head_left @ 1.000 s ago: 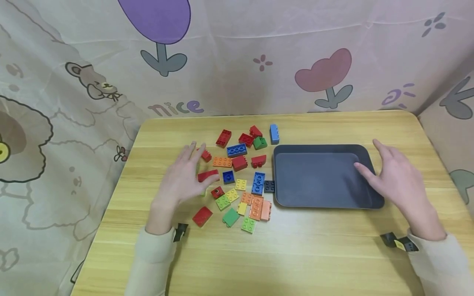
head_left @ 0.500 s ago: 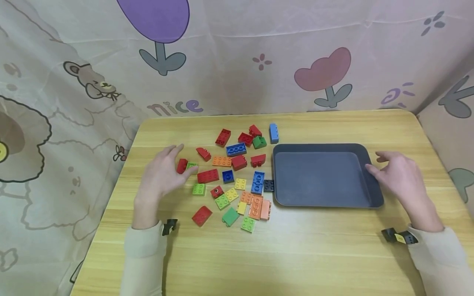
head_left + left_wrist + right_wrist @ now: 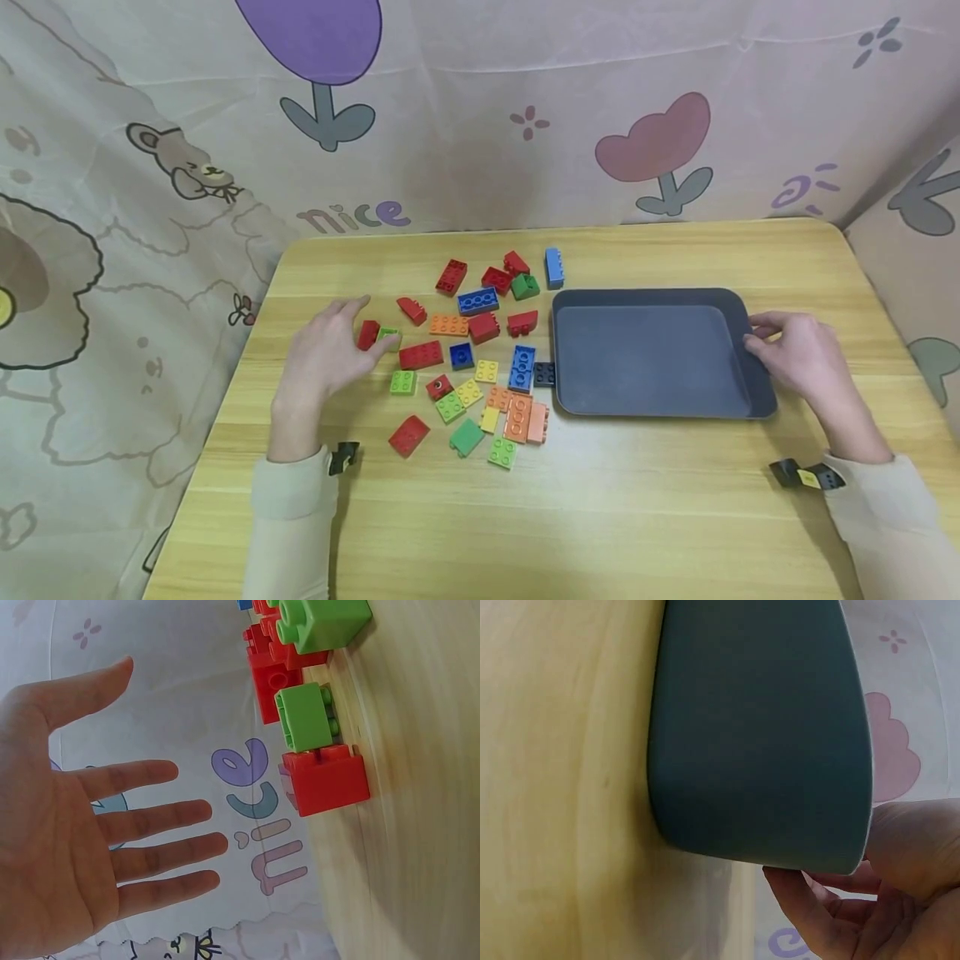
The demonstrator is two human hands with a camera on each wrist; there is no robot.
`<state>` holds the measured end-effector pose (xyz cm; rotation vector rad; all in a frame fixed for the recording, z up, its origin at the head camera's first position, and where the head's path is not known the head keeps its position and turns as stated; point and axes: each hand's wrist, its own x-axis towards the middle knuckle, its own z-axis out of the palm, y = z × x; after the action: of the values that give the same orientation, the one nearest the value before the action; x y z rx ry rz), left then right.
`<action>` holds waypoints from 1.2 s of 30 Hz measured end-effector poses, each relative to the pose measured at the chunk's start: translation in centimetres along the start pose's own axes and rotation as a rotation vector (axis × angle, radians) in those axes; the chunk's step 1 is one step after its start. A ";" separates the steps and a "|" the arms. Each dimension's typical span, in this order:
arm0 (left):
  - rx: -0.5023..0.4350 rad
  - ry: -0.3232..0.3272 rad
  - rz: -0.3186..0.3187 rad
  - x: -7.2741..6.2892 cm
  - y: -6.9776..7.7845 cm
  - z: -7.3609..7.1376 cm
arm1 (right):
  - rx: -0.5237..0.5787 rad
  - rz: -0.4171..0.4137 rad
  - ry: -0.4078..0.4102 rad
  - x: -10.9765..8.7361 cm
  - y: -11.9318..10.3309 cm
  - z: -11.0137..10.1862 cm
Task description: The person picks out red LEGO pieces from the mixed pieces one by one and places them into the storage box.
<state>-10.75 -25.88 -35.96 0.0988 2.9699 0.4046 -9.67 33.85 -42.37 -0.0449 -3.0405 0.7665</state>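
My right hand (image 3: 806, 358) pinches the right rim of the dark grey rectangular tray (image 3: 645, 358). The right wrist view shows the tray's outer wall (image 3: 757, 750) close up, with fingers (image 3: 802, 907) curled at its edge. My left hand (image 3: 322, 358) hovers at the left side of the scattered toy building bricks, fingers extended and holding nothing. In the left wrist view its palm (image 3: 60, 847) faces the camera with the fingers spread. Nearest to it are a red brick (image 3: 330, 784) and a light green brick (image 3: 304, 716), both apart from the hand.
Several bricks lie loose left of the tray, among them an orange one (image 3: 448, 326), a blue one (image 3: 522, 368) and a green one (image 3: 467, 438). A black brick (image 3: 544, 374) sits against the tray's left edge. A printed cloth (image 3: 465, 150) hangs behind the wooden table (image 3: 637, 508).
My left hand has drawn back leftward from over the bricks, uncovering several. The right hand has lowered from above the tray's right end and now grips its rim. The tray has not visibly shifted.
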 end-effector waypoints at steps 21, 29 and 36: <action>0.001 0.018 0.009 0.0 -0.1 -0.1 | 0.385 0.163 -0.277 0.3 1.5 -1.6; 0.006 0.012 0.011 -0.2 0.0 -0.2 | 0.498 0.180 -0.335 0.4 2.4 -1.7; -0.010 0.014 -0.003 -0.1 -0.1 -0.2 | 0.658 0.201 -0.369 0.9 3.7 -1.5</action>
<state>-10.69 -26.07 -35.76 0.0912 2.9815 0.4217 -10.47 37.90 -42.82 -0.2281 -2.9366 1.9392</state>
